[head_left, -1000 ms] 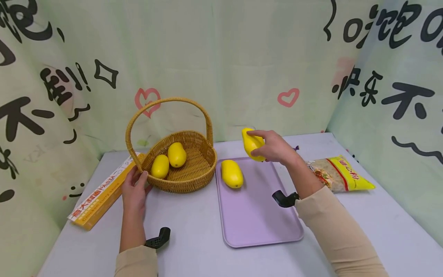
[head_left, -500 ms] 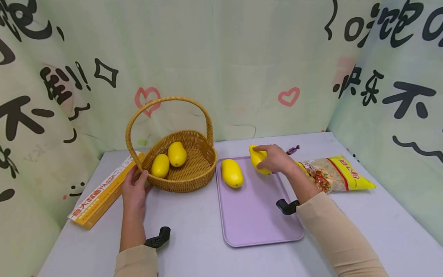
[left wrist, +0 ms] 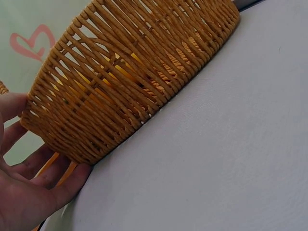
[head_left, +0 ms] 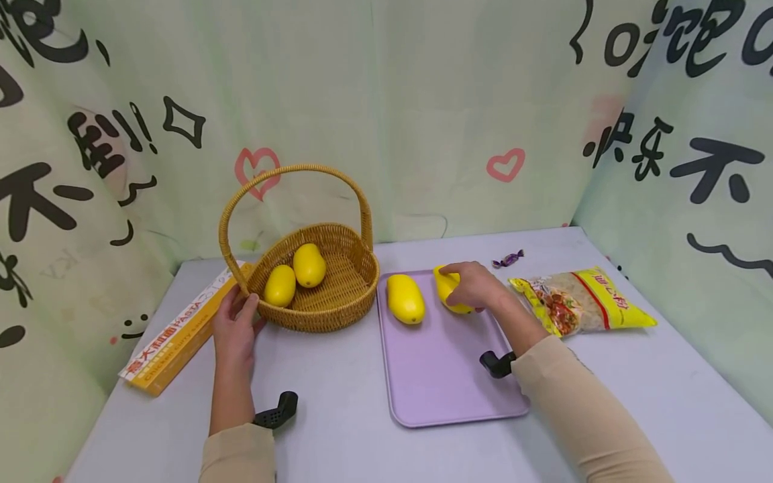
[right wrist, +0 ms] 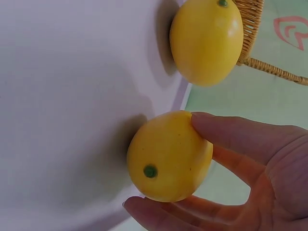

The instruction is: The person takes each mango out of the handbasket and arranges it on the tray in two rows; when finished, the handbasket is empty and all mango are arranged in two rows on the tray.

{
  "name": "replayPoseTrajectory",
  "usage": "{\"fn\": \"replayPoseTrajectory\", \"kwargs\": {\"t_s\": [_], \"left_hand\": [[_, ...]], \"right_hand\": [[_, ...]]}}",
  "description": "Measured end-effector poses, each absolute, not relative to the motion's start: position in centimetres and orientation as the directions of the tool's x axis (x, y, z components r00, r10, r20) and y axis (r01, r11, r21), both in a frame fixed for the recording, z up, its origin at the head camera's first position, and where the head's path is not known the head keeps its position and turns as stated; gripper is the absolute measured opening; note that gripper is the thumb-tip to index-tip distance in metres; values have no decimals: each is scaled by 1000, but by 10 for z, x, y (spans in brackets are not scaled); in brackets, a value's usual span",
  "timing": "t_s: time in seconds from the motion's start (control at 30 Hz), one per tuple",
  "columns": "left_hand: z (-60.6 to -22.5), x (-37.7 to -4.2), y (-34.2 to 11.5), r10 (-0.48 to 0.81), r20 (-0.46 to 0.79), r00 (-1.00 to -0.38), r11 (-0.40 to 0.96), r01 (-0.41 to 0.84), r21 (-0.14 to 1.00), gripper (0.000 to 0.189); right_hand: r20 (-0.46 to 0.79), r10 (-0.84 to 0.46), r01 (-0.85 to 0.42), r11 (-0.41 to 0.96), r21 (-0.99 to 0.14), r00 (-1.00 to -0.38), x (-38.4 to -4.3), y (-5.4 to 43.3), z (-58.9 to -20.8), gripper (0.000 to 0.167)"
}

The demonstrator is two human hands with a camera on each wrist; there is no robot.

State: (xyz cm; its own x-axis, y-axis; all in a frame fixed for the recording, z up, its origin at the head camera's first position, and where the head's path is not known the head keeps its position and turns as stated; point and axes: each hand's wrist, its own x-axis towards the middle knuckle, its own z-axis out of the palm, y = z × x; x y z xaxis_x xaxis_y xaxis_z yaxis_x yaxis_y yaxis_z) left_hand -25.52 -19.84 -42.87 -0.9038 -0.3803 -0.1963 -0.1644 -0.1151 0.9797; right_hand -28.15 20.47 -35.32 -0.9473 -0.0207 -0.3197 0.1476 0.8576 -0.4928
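Note:
In the head view, my left hand (head_left: 235, 329) grips the wicker basket (head_left: 323, 320) at its near left side, by the foot of the tall handle. The left wrist view has the thumb at the rim and the fingers (left wrist: 72, 185) against the woven wall and low edge. Two yellow mangoes, one of them this mango (head_left: 309, 265), lie inside the basket. My right hand (head_left: 477, 285) holds a yellow mango (right wrist: 168, 156) between thumb and fingers, close over the lilac tray (head_left: 449, 376). Another mango (head_left: 406, 299) lies on the tray to its left.
A long pasta box (head_left: 181, 335) lies left of the basket, partly behind the left hand. Right of the tray are a yellow-ended food bag (head_left: 582, 302) and a small purple-wrapped candy (head_left: 508, 259). A printed curtain (head_left: 423, 121) hangs behind the white table (head_left: 338, 402).
My right hand has lowered the mango from above the tray's far edge down to the tray, slightly to the right. The candy has come into full view. My left hand stays on the basket.

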Motion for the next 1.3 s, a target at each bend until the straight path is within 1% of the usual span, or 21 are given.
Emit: {"fn": "replayPoseTrajectory", "kwargs": {"t_s": [0.3,0.47,0.73,0.87,1.1,1.3], "left_hand": [[-426,-255,-198,-383,-206,-900,-119,-173,978,59],[-427,-254,-198,-381,-209,-901,-125,-174,977,60],[-427,-254,-199,-374,-208,-904,-126,-173,977,60],[-427,-255,-199,-377,-205,-903,-118,-173,978,60],[-427,-253,-200,-375,-204,-904,-133,-166,977,59],[-427,-254,-199,-369,-200,-908,-143,-157,977,59]], "right_hand": [[-328,-11,157,864,-479,-945,-283,201,-353,70],[-314,-24,135,870,-474,-949,-282,201,-352,69],[-242,-84,43,879,-474,-967,-279,197,-345,64],[-218,-102,13,882,-470,-971,-277,192,-337,63],[-160,-176,-81,878,-471,-971,-277,178,-319,61],[-152,-190,-88,855,-511,-970,-281,164,-306,61]]}}
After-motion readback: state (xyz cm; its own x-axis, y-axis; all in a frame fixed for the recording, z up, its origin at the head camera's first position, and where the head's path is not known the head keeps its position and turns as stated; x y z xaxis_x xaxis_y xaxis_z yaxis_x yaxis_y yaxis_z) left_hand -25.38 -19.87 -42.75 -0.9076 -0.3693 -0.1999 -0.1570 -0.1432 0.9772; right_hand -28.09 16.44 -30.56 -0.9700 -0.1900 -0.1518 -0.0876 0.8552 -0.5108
